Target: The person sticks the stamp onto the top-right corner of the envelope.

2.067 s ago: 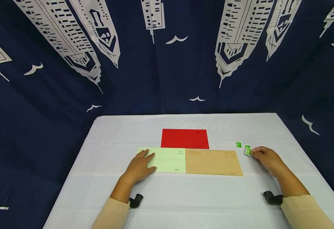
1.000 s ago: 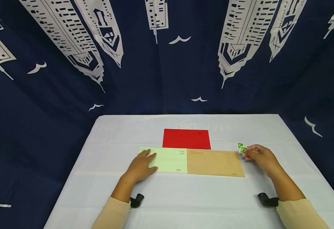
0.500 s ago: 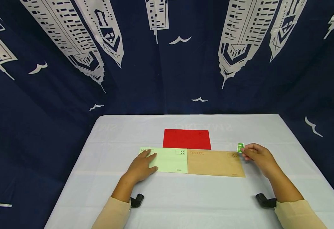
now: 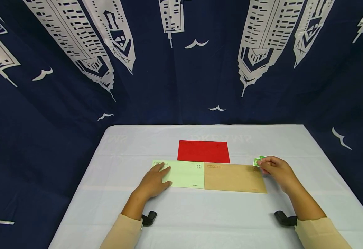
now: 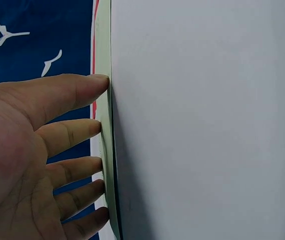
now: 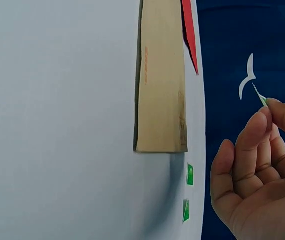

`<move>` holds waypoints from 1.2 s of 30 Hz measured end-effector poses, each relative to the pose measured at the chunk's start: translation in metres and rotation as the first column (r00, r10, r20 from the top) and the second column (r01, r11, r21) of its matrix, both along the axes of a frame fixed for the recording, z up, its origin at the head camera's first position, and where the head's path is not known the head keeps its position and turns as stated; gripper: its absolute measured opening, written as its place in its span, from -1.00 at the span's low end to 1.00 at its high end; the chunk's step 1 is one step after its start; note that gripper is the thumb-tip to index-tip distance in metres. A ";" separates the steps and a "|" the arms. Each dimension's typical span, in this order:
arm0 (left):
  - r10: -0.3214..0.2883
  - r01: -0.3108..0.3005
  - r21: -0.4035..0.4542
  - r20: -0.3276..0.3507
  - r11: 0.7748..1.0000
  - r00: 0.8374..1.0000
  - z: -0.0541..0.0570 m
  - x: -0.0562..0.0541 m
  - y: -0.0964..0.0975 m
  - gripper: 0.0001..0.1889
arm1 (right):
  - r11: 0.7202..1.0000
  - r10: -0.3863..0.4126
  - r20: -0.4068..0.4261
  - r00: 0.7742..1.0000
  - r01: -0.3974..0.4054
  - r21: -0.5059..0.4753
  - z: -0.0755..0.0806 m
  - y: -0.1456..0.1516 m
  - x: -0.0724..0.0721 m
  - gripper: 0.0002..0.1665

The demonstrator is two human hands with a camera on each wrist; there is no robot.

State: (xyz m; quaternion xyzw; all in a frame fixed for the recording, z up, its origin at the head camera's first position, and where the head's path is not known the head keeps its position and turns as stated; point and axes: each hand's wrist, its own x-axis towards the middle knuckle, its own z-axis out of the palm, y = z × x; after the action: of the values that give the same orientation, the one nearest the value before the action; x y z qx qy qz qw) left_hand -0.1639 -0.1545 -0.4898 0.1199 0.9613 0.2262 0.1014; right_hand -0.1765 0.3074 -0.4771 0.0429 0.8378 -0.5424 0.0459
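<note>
With fingers spread, my left hand (image 4: pixel 154 176) rests on the left part of a light green envelope (image 4: pixel 184 176). The left wrist view has those fingertips touching the green paper. Between thumb and index finger my right hand (image 4: pixel 276 171) pinches a small green postage stamp (image 4: pixel 256 162) with a white edge. It is above the top right corner of a tan envelope (image 4: pixel 234 178). From the right wrist, the held stamp (image 6: pixel 264 101) is seen nearly edge-on. Two more stamps lie on the table past the tan envelope's end, the nearer one (image 6: pixel 190 175) and a farther one (image 6: pixel 186 211).
A red envelope (image 4: pixel 203 151) lies behind the other two, which sit side by side with edges meeting. All are on a white-covered table (image 4: pixel 219 218). A dark blue curtain (image 4: pixel 175 86) with white building prints hangs behind it.
My right hand has carried the pinched stamp leftward from beside the loose stamps to the tan envelope's top right corner. The left hand has stayed on the green envelope.
</note>
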 end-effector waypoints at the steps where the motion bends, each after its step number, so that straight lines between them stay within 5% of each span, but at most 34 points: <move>1: -0.001 0.001 0.000 0.000 1.000 1.000 0.000 0.000 0.000 -0.36 | 1.000 0.005 -0.002 1.000 -0.005 0.006 0.000 -0.001 0.000 -0.66; 36: -0.026 0.026 0.005 -0.005 1.000 1.000 0.001 0.001 -0.001 -0.37 | 0.999 0.046 -0.051 0.998 -0.046 -0.004 0.011 -0.025 -0.005 -0.55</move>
State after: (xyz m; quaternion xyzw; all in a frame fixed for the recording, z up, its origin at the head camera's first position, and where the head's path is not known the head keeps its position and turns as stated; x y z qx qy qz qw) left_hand -0.1629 -0.1560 -0.4884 0.1331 0.9594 0.2270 0.1015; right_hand -0.1812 0.2824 -0.4666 0.0096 0.8381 -0.5442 0.0369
